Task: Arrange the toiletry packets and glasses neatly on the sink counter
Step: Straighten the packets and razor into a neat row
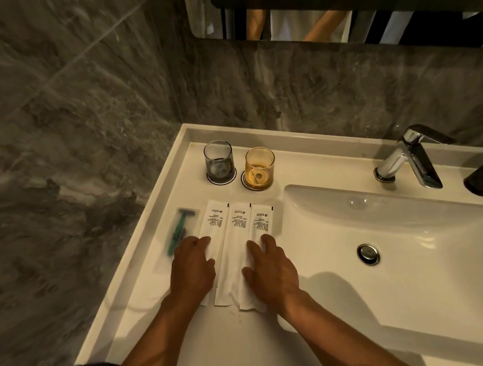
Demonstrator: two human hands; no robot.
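Both hands lie flat and open, gripping nothing: left hand (192, 268) and right hand (271, 271) squaring the white packets (240, 227) on the counter (146, 310). Next, I'd guess, nudge the ragged near ends level.

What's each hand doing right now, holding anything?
Left hand: open, flat on the left white packet, gripping nothing.
Right hand: open, fingers spread on the right white packet, gripping nothing.

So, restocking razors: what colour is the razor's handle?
Teal green razor, seen in the head view.
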